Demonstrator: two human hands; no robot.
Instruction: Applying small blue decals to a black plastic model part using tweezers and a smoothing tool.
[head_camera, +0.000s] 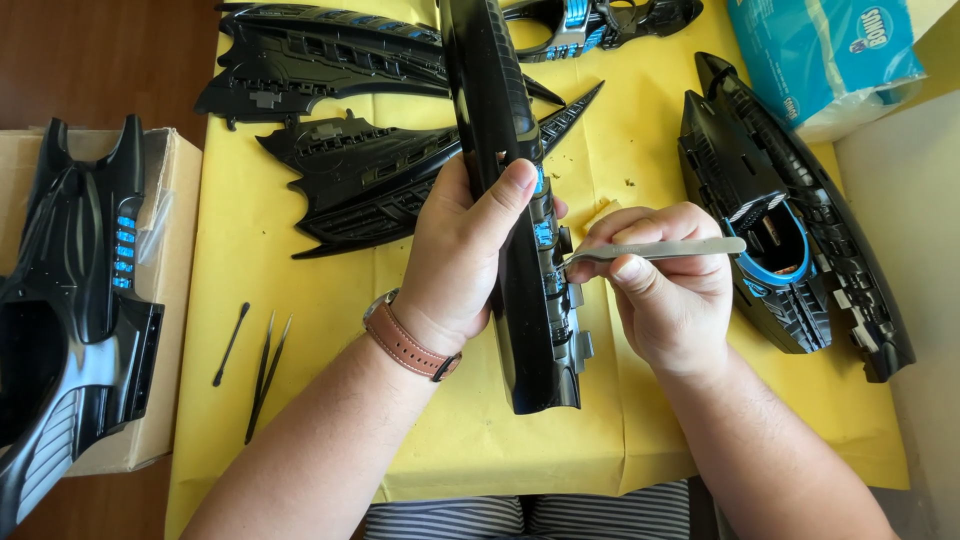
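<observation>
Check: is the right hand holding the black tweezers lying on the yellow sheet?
No. The right hand pinches silver tweezers at the long black model part; the black tweezers lie untouched.

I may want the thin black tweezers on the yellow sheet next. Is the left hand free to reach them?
Probably not as things stand: the left hand is wrapped around the long black model part, holding it up. The black tweezers lie uncovered just left of that forearm, so the path itself looks open once the part is set down.

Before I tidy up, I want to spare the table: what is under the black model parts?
A yellow sheet lies under the wing pieces, the hull section and black tweezers. What lies beneath the sheet is covered; only brown wood shows beside it.
</observation>
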